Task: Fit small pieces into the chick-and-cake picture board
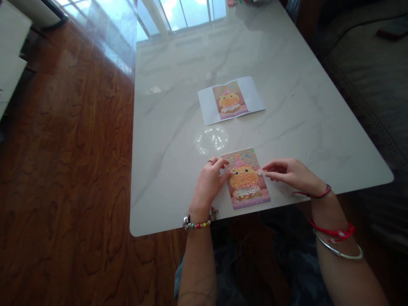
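"One jigsaw puzzle (246, 180), so where does it lie?"

"Between the left hand (208, 180) and the right hand (291, 173), face up on the marbled table (172, 161)."

"What's the left one doing?"

"Its bent fingers and thumb are at the puzzle's left edge; whether they grip anything, I can't tell."

"And the right?"

"Pinched narrow on a small pale piece (262, 173), just by the puzzle's right edge."

"Beyond the hands?"

"A creased printed sheet (255, 93), with a similar yellow-orange picture."

"Behind them?"

"A beaded bracelet (199, 225) behind the left hand, a red cord bracelet (339, 233) farther back behind the right."
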`<state>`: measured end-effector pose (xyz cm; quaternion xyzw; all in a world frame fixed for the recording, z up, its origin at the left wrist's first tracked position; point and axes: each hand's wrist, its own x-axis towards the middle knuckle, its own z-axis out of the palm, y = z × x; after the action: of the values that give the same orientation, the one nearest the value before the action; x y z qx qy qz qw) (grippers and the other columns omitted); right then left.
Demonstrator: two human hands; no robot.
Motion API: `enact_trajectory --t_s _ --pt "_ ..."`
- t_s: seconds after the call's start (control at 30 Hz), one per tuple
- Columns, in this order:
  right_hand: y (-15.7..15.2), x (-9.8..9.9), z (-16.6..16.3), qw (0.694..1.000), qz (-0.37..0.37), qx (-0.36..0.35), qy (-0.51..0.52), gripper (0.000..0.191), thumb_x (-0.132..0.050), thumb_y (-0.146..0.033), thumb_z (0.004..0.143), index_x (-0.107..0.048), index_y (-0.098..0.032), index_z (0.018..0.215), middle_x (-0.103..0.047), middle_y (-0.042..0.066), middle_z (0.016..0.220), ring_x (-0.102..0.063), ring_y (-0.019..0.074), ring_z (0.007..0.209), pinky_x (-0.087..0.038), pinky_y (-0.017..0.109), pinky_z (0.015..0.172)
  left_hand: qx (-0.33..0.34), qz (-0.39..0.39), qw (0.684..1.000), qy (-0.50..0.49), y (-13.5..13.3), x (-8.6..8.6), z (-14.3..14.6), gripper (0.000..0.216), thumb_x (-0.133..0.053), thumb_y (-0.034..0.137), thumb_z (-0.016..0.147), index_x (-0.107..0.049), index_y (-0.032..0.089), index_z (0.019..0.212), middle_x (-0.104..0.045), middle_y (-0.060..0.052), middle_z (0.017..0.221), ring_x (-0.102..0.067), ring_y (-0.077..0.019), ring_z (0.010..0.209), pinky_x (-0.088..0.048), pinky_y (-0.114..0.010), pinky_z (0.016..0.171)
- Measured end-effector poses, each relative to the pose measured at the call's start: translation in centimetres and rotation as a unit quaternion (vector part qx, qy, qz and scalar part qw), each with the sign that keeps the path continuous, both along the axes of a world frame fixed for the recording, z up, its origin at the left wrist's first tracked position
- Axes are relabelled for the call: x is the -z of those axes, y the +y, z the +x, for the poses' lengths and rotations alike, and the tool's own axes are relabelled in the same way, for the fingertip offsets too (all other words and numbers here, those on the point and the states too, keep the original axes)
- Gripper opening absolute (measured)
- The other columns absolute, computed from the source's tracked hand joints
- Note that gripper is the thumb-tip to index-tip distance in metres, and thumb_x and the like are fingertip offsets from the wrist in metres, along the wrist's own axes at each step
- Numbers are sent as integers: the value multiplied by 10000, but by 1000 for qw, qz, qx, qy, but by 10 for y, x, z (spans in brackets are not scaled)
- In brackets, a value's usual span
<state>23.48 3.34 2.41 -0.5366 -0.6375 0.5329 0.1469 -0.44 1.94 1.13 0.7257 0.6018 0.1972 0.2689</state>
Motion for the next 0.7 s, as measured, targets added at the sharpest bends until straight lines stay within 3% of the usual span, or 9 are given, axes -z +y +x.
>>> enact_trajectory --t_s 0.17,0.7 --pt "-2 -5 -1 997 -31 -1 64 262 -596 -348 683 -649 -173 871 -668 53 919 -612 178 840 -495 309 759 9 25 999 -27 -1 -3 4 113 -542 222 760 -565 193 867 -531 -9 814 -501 -98 692 -433 -258 649" --pt "1 1 -6 999 -12 15 48 223 -569 -274 691 -646 -170 874 -662 47 896 -606 171 808 -497 311 729 53 19 998 -35 -1 -3 10 121 -472 225 804 -581 197 850 -548 -20 852 -488 -91 669 -433 -257 647"
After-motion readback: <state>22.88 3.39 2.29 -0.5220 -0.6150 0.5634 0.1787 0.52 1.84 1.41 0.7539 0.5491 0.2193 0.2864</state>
